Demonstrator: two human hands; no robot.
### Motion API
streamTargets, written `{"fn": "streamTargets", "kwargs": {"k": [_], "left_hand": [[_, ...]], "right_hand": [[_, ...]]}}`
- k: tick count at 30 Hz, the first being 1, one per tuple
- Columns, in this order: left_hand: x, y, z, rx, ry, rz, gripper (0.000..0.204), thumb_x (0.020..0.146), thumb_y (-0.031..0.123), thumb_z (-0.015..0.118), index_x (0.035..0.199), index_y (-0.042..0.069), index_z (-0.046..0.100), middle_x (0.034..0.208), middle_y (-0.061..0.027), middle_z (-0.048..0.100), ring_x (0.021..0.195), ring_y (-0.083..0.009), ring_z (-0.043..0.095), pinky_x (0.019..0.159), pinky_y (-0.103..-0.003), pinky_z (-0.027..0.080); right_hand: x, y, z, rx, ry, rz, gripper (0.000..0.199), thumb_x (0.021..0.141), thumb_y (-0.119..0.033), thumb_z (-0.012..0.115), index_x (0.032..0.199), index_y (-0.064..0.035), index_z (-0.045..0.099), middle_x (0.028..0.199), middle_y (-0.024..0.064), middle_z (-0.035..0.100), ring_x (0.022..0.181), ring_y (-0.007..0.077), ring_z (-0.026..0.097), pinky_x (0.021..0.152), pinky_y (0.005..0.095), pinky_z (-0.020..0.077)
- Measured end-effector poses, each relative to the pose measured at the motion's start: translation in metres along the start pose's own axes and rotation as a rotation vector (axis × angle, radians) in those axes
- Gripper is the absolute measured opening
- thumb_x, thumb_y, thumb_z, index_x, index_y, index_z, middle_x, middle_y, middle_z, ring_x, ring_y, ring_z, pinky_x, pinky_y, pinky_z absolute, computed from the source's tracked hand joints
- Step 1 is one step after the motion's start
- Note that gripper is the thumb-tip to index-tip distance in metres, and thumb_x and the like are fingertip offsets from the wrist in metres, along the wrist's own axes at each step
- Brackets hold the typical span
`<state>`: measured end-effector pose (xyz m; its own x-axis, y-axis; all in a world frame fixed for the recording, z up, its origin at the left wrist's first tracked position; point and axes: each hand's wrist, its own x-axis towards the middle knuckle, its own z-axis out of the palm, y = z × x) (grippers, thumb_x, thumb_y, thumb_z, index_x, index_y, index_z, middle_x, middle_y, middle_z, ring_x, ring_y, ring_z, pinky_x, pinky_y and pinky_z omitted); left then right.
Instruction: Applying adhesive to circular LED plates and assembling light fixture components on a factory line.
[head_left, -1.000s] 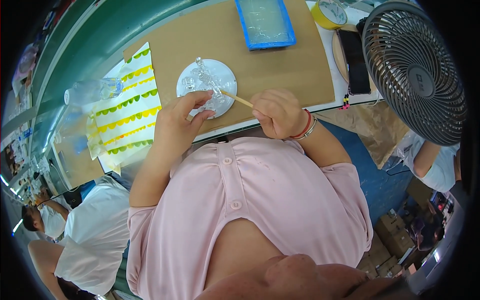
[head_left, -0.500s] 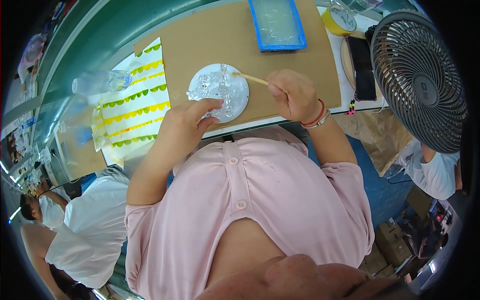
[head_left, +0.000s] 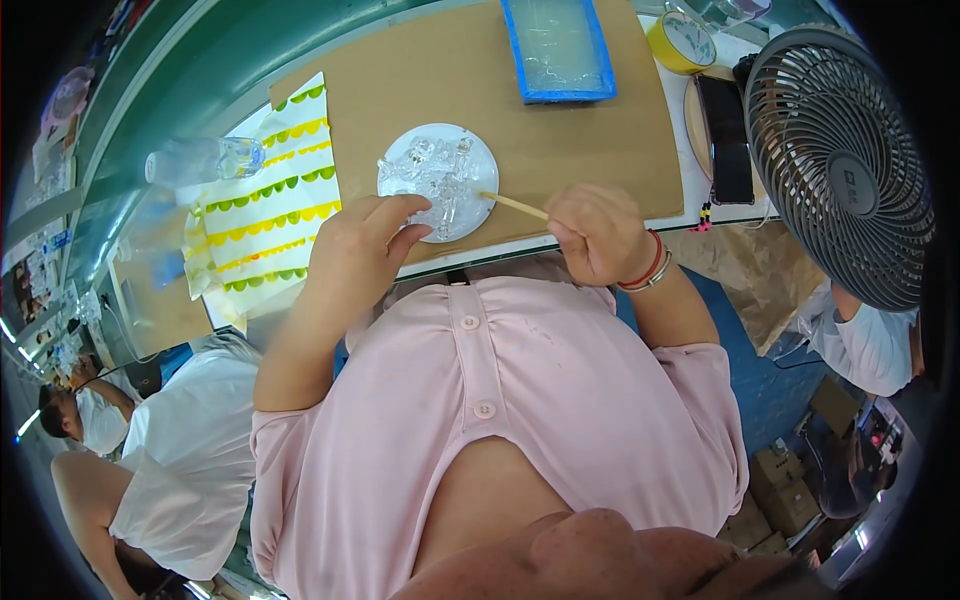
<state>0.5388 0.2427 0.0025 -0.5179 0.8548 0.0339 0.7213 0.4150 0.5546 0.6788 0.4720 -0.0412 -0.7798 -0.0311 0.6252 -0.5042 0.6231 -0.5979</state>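
A round white plate [head_left: 475, 160] lies in front of me with several clear, glassy pieces [head_left: 440, 180] on it, their exact shapes hard to make out. At the plate's near left rim is my left hand [head_left: 362, 245], its thumb and forefinger parted beside the clear pieces; whether the fingertips touch one I cannot tell. My right hand [head_left: 598, 232], with a red cord and a bangle at the wrist, is closed round a thin pale wooden stick [head_left: 518, 207]. The stick points left, its tip over the plate's right rim close to the clear pieces.
Brown cardboard [head_left: 410, 85] covers the table. Behind the plate stands a blue-edged tray [head_left: 611, 78]; to the right are yellow tape [head_left: 668, 48], a phone [head_left: 725, 140] and a grey fan [head_left: 850, 170]. Left lie a patterned sheet [head_left: 265, 215] and clear bottle [head_left: 205, 160]. Other people sit nearby.
My right hand has moved a little right and nearer to me, drawing the stick's tip back to the plate's rim. The left hand has shifted slightly left; the clear pieces lie differently.
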Motion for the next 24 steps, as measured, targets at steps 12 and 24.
{"fn": "streamTargets", "kwargs": {"k": [12, 24], "left_hand": [[0.002, 0.001, -0.004, -0.016, -0.033, -0.042, 0.019, 0.074, 0.006, 0.075, 0.092, 0.007, 0.069, 0.079, -0.0099, 0.067, 0.070, -0.0230, 0.065, 0.060, -0.031, 0.051], [0.003, -0.001, -0.003, -0.043, -0.005, -0.045, 0.017, 0.076, 0.008, 0.075, 0.092, 0.007, 0.070, 0.083, -0.0091, 0.068, 0.072, -0.0221, 0.066, 0.062, -0.030, 0.051]], "right_hand": [[0.017, 0.041, 0.006, -0.086, 0.074, -0.046, 0.002, 0.088, -0.002, 0.057, 0.087, -0.0005, 0.056, 0.078, 0.0123, 0.062, 0.065, 0.0294, 0.061, 0.059, 0.0336, 0.0502], [-0.006, -0.002, -0.004, -0.088, 0.007, -0.019, 0.010, 0.080, 0.001, 0.062, 0.086, -0.0018, 0.054, 0.073, 0.0110, 0.060, 0.061, 0.0271, 0.061, 0.053, 0.0336, 0.0489]]}}
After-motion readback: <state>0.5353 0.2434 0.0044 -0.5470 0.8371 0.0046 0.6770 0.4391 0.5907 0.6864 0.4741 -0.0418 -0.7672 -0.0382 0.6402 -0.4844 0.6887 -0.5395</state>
